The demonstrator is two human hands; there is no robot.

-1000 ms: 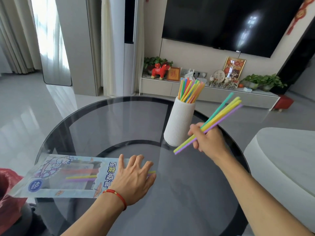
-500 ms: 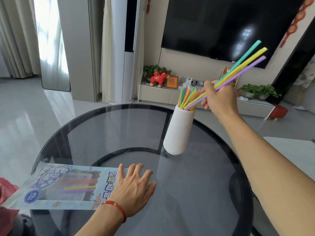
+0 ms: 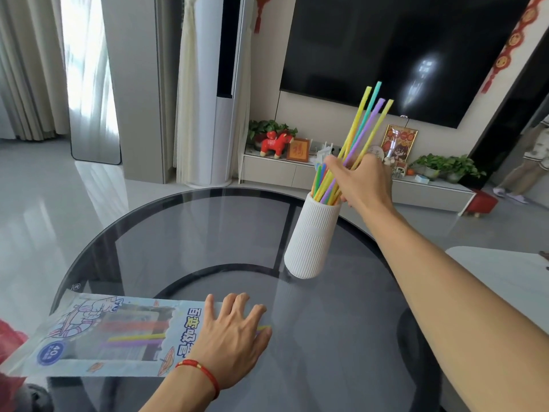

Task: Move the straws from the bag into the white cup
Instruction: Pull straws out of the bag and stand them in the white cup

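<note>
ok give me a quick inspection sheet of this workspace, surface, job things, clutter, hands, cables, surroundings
Surface: round dark glass table, glossy, with reflections.
Job's things: straw bag lies flat at the near left edge, with a few straws visible inside. White cup, ribbed, stands upright mid-table with coloured straws in it. A held bunch of straws slants up, lower ends at the cup mouth.
Clutter: red object at the left edge, partly out of view.
Hands: left hand rests flat, fingers spread, on the bag's open end; right hand grips the bunch above the cup.
Cables: nothing seen.
Surroundings: wall TV, low cabinet with ornaments and plants, curtains, a person at far right.
</note>
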